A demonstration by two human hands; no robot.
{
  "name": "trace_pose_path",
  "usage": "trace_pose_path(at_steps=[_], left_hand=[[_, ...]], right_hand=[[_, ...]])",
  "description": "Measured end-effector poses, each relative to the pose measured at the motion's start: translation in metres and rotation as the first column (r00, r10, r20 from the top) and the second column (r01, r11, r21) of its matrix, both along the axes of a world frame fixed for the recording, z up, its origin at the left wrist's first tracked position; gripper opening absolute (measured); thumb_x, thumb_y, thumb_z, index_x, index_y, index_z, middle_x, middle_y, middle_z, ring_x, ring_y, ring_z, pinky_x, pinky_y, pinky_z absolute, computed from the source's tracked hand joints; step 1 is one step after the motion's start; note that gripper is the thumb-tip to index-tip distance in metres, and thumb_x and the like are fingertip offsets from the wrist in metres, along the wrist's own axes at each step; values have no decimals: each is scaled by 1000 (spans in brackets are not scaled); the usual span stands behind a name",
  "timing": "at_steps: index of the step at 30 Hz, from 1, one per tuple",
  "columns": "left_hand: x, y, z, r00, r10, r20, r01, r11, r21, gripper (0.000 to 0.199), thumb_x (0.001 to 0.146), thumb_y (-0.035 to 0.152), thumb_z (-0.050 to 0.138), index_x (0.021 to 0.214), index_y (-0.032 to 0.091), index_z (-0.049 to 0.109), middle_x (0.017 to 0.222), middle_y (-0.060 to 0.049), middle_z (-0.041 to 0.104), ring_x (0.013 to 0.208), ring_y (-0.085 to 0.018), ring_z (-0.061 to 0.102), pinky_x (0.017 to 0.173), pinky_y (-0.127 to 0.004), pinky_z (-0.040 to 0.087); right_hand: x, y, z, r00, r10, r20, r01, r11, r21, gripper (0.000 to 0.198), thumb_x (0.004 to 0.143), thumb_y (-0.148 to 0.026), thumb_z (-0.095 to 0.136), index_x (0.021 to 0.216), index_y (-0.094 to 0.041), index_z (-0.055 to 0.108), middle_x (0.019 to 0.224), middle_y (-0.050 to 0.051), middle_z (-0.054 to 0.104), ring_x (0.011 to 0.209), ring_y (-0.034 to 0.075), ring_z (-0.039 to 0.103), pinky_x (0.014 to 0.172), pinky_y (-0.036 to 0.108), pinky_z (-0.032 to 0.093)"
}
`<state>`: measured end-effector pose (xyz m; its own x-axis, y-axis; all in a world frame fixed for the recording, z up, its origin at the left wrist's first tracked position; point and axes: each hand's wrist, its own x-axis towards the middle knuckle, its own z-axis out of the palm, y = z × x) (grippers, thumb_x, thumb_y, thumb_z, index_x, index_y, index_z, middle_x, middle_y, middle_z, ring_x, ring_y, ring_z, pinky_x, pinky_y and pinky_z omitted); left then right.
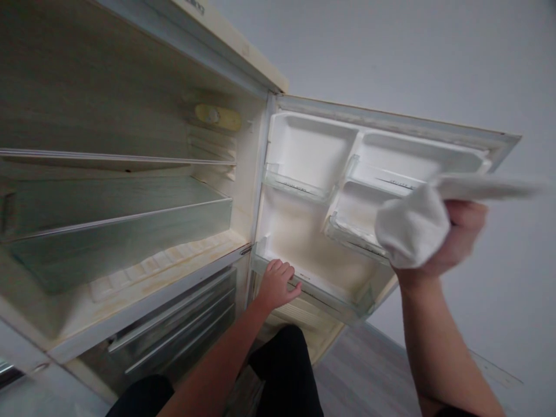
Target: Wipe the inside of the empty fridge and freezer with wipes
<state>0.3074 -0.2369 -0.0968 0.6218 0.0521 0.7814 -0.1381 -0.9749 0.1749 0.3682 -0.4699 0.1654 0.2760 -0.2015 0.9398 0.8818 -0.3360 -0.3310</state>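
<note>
My left hand (278, 284) is at the lowest bin (321, 292) of the opened upper fridge door (304, 226). Its fingers curl over the clear front rim, with the thumb apart. My right hand (464, 237) is raised in front of the door's outer side, closed around a white cloth (412, 226). Part of the cloth bulges out to the left, and a loose end, blurred by motion, trails right. Behind the cloth, the middle right bin (356, 237) is partly hidden. Yellowish stains mark the door's inner lining.
At left is the fridge compartment (252, 226), with a glass shelf (130, 156) and a clear drawer (130, 220). The lower compartment also stands open, showing drawers (174, 330). My knees (286, 370) are close beneath the door. A pale wall (412, 58) and wood-look floor (373, 370) lie beyond.
</note>
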Motion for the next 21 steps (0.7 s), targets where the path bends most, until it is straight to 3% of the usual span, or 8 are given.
trace_pose_path(at_steps=[2, 4, 7, 10, 14, 16, 21], left_hand=[[-1, -1, 1, 1000, 1, -1, -1, 1000, 3, 21, 82, 34, 69, 77, 25, 51, 79, -2, 61, 85, -25, 54, 92, -44, 44], [-1, -2, 2, 1000, 6, -5, -5, 1000, 10, 21, 83, 34, 69, 77, 25, 51, 79, -2, 61, 86, -25, 54, 92, -44, 43], [-2, -3, 3, 1000, 8, -17, -8, 1000, 20, 21, 84, 34, 69, 77, 25, 51, 80, -2, 61, 87, -25, 55, 93, -44, 43], [-2, -4, 3, 1000, 2, -26, -1, 1000, 23, 22, 85, 35, 69, 78, 25, 52, 81, -2, 61, 88, -25, 55, 94, -43, 43], [-1, -3, 3, 999, 3, -33, -2, 1000, 22, 22, 86, 37, 69, 78, 25, 52, 81, -3, 62, 87, -26, 55, 92, -43, 42], [-1, -3, 2, 1000, 0, -30, 0, 1000, 22, 22, 86, 37, 69, 78, 25, 51, 81, -3, 63, 87, -26, 55, 91, -44, 42], [-2, -3, 2, 1000, -9, -17, 10, 1000, 23, 23, 86, 36, 69, 77, 25, 50, 80, -2, 62, 85, -25, 54, 91, -43, 42]], right_hand=[[3, 9, 6, 985, -69, 155, 98, 979, -182, 28, 84, -36, 63, 109, -24, 63, 118, 13, 64, 121, 34, 59, 105, 54, 50], [7, 18, 16, 943, -133, 305, 243, 900, -361, 39, 83, -22, 55, 122, -17, 59, 127, 18, 65, 123, 34, 60, 108, 53, 48], [5, 29, 43, 928, -286, 240, 372, 768, -521, 49, 81, -12, 47, 129, -14, 57, 132, 22, 64, 124, 37, 61, 103, 54, 49], [-2, 38, 78, 909, -413, 46, 326, 638, -697, 45, 85, -13, 45, 128, -14, 59, 123, 22, 69, 112, 39, 66, 94, 53, 52], [2, 55, 114, 925, -378, -28, 178, 499, -848, 33, 87, -15, 49, 115, -15, 66, 126, 21, 70, 116, 37, 65, 96, 47, 50], [9, 64, 122, 936, -345, -61, 115, 468, -876, 30, 90, -19, 48, 111, -15, 68, 126, 20, 71, 115, 35, 65, 95, 44, 49], [20, 68, 128, 951, -297, -86, 61, 455, -889, 32, 97, -32, 50, 119, -17, 69, 126, 16, 72, 111, 30, 66, 91, 39, 49]])
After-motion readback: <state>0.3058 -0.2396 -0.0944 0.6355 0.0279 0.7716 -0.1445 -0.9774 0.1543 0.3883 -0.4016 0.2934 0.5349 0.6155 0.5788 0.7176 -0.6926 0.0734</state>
